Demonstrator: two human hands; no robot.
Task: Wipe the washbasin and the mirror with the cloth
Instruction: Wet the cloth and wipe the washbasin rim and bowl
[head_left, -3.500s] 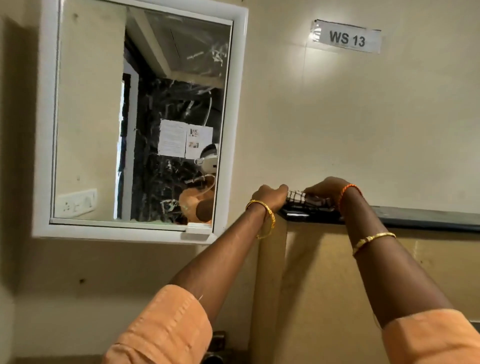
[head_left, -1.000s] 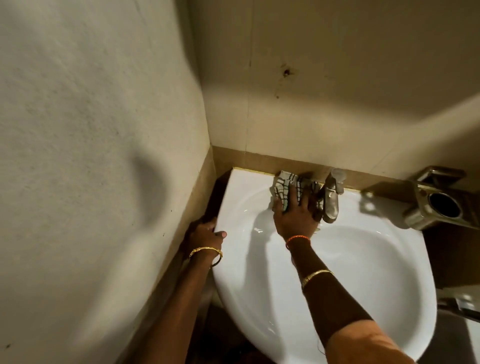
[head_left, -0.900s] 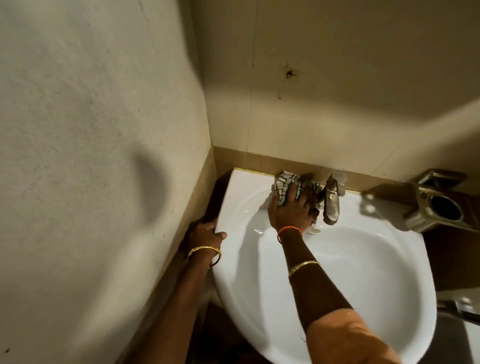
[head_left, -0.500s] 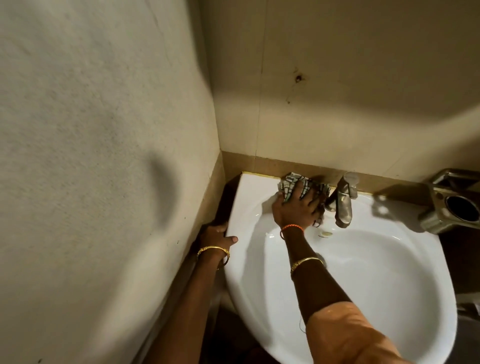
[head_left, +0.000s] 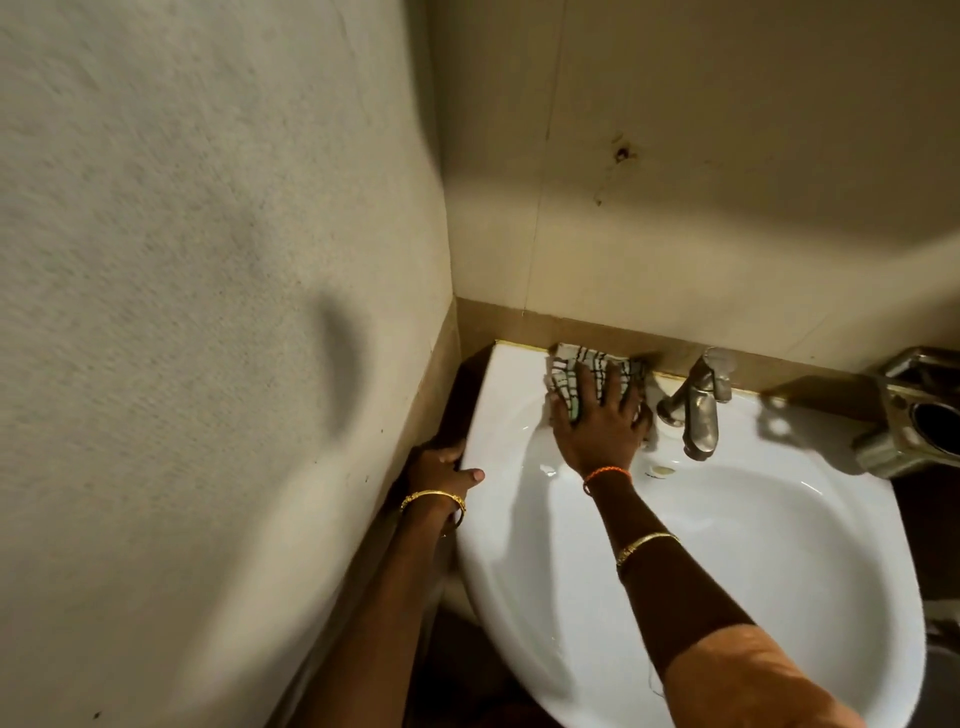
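A white washbasin (head_left: 737, 561) fills the lower right, set in a wall corner. My right hand (head_left: 597, 421) presses a checked white and dark cloth (head_left: 569, 374) flat on the basin's back rim, left of the metal tap (head_left: 696, 410). Fingers are spread over the cloth. My left hand (head_left: 439, 465) grips the basin's left edge, thumb on top of the rim. The mirror is out of view.
A rough plastered wall (head_left: 208, 312) stands close on the left and a tiled wall (head_left: 727, 208) runs behind the basin. A metal holder (head_left: 914, 431) is fixed on the right, beside the basin.
Earlier both hands were at a ledge beside the mirror. Over the last second my right hand has slid the cloth leftward along the back rim, away from the tap. My left hand stays on the edge.
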